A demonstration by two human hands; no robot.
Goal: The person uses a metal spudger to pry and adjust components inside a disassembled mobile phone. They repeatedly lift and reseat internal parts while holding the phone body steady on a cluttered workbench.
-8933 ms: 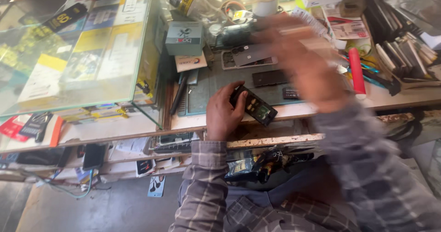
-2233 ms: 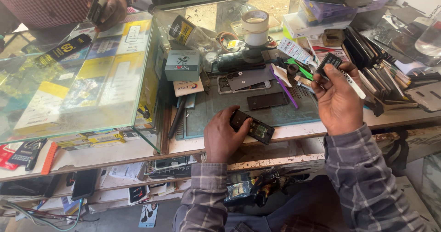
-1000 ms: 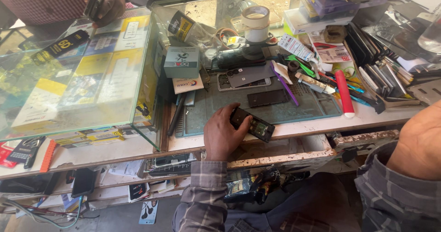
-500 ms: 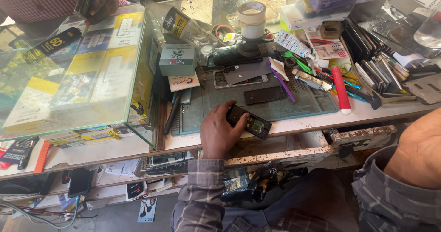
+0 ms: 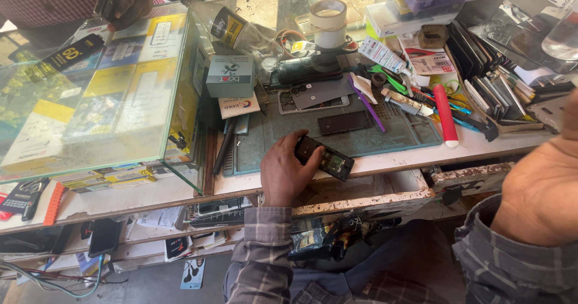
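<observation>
Nearest to us, our right hand (image 5: 539, 189) fills the lower right corner, close to the camera and well off the work; we see only its back and the plaid cuff, so we cannot tell whether it is open or closed, or whether it holds anything.

Further out, our left hand (image 5: 288, 174) rests at the front edge of the counter (image 5: 391, 159), above the chipped white drawer front (image 5: 361, 198). Its fingers curl loosely around one end of a small dark phone (image 5: 324, 156), which lies opened up with its inner parts showing, tilted across the near edge of the grey-green work mat (image 5: 397, 132).

On the mat just beyond the phone lies a dark flat rectangular panel (image 5: 345, 122), and beyond that a grey phone back cover (image 5: 319, 93). A purple pry tool (image 5: 367, 102) slants to the right of these, and a red cylinder (image 5: 445, 114) lies along the mat's right edge. To the right, flat dark parts (image 5: 487, 69) stand stacked on edge.

To the left stands a glass display case (image 5: 108, 93) with yellow packets inside, a small grey-green box (image 5: 230, 75) leaning against it.

Farther back sits a roll of tape (image 5: 329, 16) on a white cup. At the far left corner, another person's hand (image 5: 129, 0) holds a dark phone over the glass.
</observation>
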